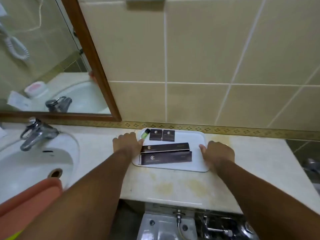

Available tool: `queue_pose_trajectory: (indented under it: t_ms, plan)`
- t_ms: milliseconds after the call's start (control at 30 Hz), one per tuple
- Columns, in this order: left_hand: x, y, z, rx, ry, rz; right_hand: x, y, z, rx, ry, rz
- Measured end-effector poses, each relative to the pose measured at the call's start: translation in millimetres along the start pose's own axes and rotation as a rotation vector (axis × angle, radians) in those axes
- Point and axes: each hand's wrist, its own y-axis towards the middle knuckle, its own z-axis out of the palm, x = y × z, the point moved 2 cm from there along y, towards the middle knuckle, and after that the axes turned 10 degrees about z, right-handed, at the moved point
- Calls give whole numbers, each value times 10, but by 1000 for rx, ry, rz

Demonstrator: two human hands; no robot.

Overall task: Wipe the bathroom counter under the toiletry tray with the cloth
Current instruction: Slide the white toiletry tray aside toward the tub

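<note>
Right now both my hands are on the short ends of the white toiletry tray (188, 141), which sits on the marble bathroom counter (173, 186) close against the patterned border strip (225, 131) of the wall. Its long axis runs side to side, roughly parallel to that strip, though the right end is angled slightly toward me. My left hand (128, 143) curls over the tray's left edge, thumb lying on the tray surface; my right hand (219, 152) wraps the right edge the same way, thumb on top. I think both are gripping the rim, but the fingers underneath are hidden.

On the tray, two long dark boxes (166, 154) lie lengthwise along its near side, two small dark boxes (161, 135) sit side by side toward its far side, and a small green bottle (144, 134) lies in its far-left corner, cap pointing at the wall.

Left of the tray is the white sink (34, 163) with its chrome tap (34, 134). The pink cloth (29, 198) is draped at the sink's near edge, well apart from the tray.
</note>
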Motion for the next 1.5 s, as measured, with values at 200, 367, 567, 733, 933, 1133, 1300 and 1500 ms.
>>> queue_pose_trajectory:
  t_ms: [200,367,567,733,933,1133,1300,1500]
  plan:
    - [30,287,167,222,96,30,54,280,176,106,-141,43]
    - [18,305,195,204,208,132,44,341,217,174,-64,33]
    - [138,323,-11,134,53,174,-115,240,47,133,162,77]
    - [223,173,-106,176,-61,150,-103,-66,-111,228,146,81]
    - [206,-30,-372,146,-203,131,-228,-560,-180,281,352,184]
    - [-181,-1,-769,78,-415,158,-659,-1020,-260,309,542,325]
    - [-1156,50,-642,135,-544,238,-1379,-1375,-201,285,708,509]
    - [-2460,-23,-517,235,-509,418,-2120,-1663,23,269,893,735]
